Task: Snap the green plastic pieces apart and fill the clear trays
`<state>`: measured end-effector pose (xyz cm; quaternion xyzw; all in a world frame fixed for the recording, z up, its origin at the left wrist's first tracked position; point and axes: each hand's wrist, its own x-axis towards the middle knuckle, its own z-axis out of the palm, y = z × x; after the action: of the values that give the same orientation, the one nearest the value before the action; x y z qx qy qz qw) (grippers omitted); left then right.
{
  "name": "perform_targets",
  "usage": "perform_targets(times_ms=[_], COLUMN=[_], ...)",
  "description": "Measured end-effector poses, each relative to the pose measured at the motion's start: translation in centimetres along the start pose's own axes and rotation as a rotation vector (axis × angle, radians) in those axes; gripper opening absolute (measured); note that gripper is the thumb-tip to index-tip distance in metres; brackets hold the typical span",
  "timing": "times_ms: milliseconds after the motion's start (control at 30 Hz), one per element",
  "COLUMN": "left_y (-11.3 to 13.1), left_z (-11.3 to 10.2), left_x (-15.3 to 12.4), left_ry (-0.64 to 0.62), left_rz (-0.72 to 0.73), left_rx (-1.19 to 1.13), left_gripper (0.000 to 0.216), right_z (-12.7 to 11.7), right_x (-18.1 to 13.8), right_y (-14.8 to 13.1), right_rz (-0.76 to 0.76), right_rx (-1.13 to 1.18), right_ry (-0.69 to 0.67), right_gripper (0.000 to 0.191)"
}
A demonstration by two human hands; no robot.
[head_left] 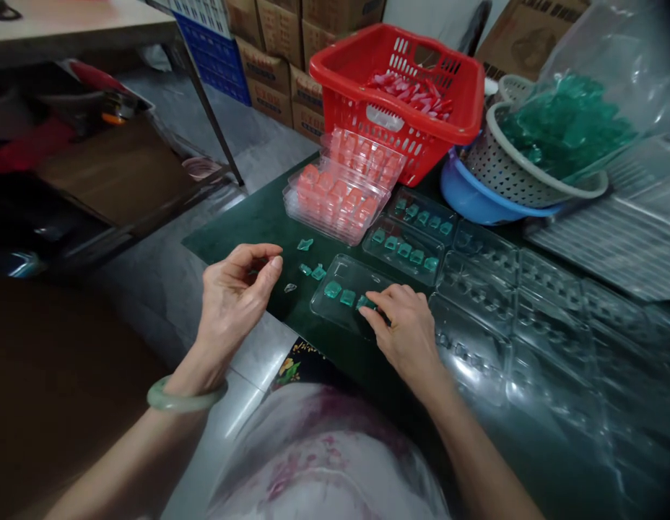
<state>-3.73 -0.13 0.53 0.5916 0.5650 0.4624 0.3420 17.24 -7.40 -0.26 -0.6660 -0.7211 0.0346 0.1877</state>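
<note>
My right hand pinches a small green translucent plastic piece at a slot of a clear plastic tray. Two similar green pieces sit in that tray, left of my fingertips. My left hand is raised left of the tray, thumb and forefinger nearly together; whether anything tiny is between them I cannot make out. Loose green pieces lie on the dark green table between my left hand and the tray, with a small clear scrap nearby.
Trays filled with green pieces lie behind. Clear trays spread to the right. Stacked packs of pink pieces stand near a red basket. A bag of green pieces rests in a grey colander over a blue basin.
</note>
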Motion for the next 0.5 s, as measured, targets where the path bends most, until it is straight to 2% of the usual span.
perform_targets(times_ms=[167,233,400,500], left_y=[-1.1,-1.2,-0.5,-0.7], left_z=[-0.4,-0.6,0.0,1.0], left_x=[1.9,2.9,5.3,6.6], left_ry=[0.062,0.028,-0.358,-0.488], left_rz=[0.117,0.186,0.404,0.496], left_rx=[0.146,0.248,0.580,0.652], left_gripper=[0.024,0.024,0.035,0.035], right_z=[0.3,0.5,0.6,0.4], right_x=[0.2,0.3,0.6,0.6], right_y=[-0.2,-0.2,-0.6,-0.7], right_rz=[-0.034,-0.052,-0.081,-0.084], right_rx=[-0.151,-0.185,-0.198,-0.190], right_ry=[-0.046,-0.063,-0.098,-0.105], right_gripper=[0.017,0.016,0.014,0.013])
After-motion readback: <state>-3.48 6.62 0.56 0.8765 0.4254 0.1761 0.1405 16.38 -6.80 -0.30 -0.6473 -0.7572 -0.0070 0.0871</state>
